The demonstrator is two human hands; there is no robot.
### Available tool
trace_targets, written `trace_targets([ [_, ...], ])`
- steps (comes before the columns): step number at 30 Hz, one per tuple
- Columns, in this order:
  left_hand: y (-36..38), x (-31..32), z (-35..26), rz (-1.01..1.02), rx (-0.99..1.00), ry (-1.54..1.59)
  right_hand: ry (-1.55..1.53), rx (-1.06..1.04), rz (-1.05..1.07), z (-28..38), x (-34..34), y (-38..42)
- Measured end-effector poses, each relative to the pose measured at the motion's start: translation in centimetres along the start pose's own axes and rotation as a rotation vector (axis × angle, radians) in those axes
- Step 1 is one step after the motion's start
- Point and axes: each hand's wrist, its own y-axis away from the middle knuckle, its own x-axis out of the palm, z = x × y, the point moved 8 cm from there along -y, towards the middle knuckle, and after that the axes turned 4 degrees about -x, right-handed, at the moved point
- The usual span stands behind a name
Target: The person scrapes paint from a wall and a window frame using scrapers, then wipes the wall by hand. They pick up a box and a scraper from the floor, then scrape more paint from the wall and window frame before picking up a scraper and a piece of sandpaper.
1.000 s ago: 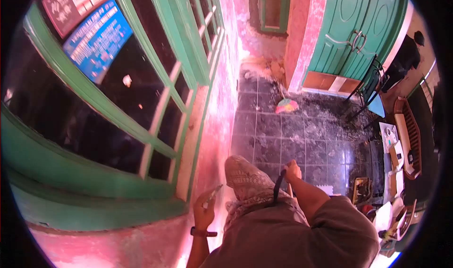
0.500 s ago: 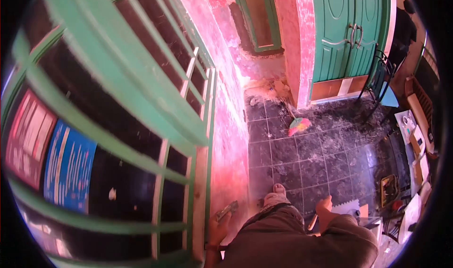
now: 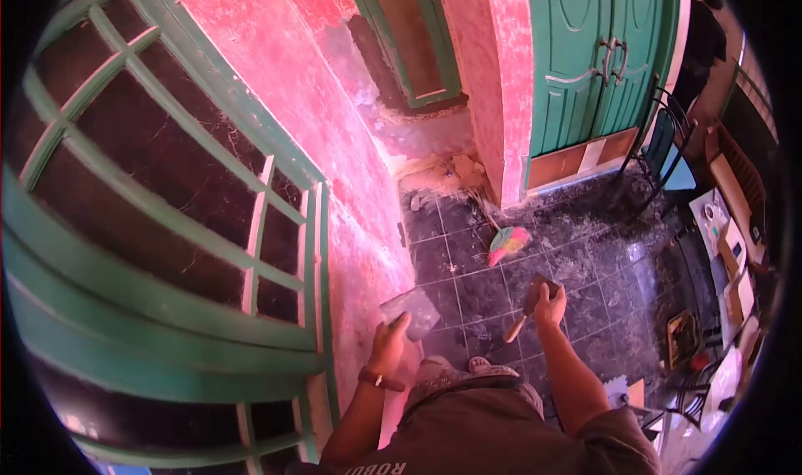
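Note:
My left hand, with a brown strap at the wrist, is closed on a flat grey rectangular plate. The thumb presses on its face, and the plate overlaps the foot of the pink wall in this view. Out over the dark tiles, my right hand grips a scraper by its brown blade. Its wooden handle slants down toward my feet. A gap of floor separates the two tools.
A broom with coloured bristles lies on the dusty tiled floor. Green window frames line my left side. Ahead are green double doors; to the right stand a chair and a cluttered white table.
Both hands have risen forward from beside my body. The plate, seen nearly edge-on before, now faces up; the scraper has come away from the toothed sheet. My view has shifted.

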Motion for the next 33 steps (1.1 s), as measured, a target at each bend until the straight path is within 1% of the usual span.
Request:
trace_targets([
  [1,-1.7,1.5,-0.4,0.057,-0.076,-0.068,-0.064,-0.014,0.033,0.7,1.2,-0.8],
  [2,-3.2,2.8,-0.2,0.116,-0.151,-0.137,-0.176,0.045,0.102,1.2,2.5,-1.2],
  [5,-8.9,8.4,-0.7,0.381,0.154,-0.160,-0.240,0.025,0.208,6.0,5.3,-1.0],
  [6,-11.1,9.8,-0.1,0.414,0.217,-0.207,-0.251,0.057,0.246,6.5,6.4,-1.1],
  [8,-15.4,12.0,0.4,0.474,0.358,-0.302,-0.304,0.203,0.292,6.7,8.7,-1.5],
  [9,-17.0,13.1,-0.5,0.605,0.255,-0.341,-0.332,0.275,0.313,7.0,10.0,-1.9],
  [10,-17.9,14.2,-2.8,0.736,0.150,-0.381,-0.360,0.339,0.316,7.5,11.1,-2.5],
  [12,-21.4,14.8,-5.1,0.880,0.049,-0.573,-0.415,0.468,0.323,9.1,13.4,-4.2],
  [15,-27.6,15.1,-7.1,0.993,-0.021,-0.473,-0.420,0.539,0.288,10.9,16.5,-8.2],
  [16,-29.7,15.1,-8.4,1.006,0.081,-0.526,-0.430,0.523,0.294,11.8,17.8,-9.9],
  [19,-35.6,14.7,-10.1,1.093,-0.135,-0.525,-0.475,0.517,0.302,14.1,21.6,-13.6],
  [20,-37.3,15.1,-9.6,1.092,-0.202,-0.295,-0.504,0.524,0.296,14.7,22.6,-14.8],
  [23,-40.4,15.0,-11.6,0.997,-0.499,0.168,-0.642,0.547,0.252,16.3,25.6,-18.2],
  [24,-40.4,15.2,-14.5,1.075,-0.511,0.419,-0.694,0.561,0.233,16.7,26.6,-19.2],
  [27,-44.5,13.9,-14.0,0.942,-0.711,0.686,-0.699,0.600,0.187,17.4,29.2,-22.7],
  [28,-45.7,14.2,-14.3,0.978,-0.684,0.747,-0.679,0.631,0.160,16.4,30.2,-23.9],
  [31,-51.1,14.0,-12.1,0.743,-0.709,0.392,-0.667,0.728,0.266,14.3,34.9,-28.0],
  [33,-54.5,15.4,-14.0,0.889,-0.458,0.319,-0.606,0.748,0.295,14.2,38.9,-31.4],
])
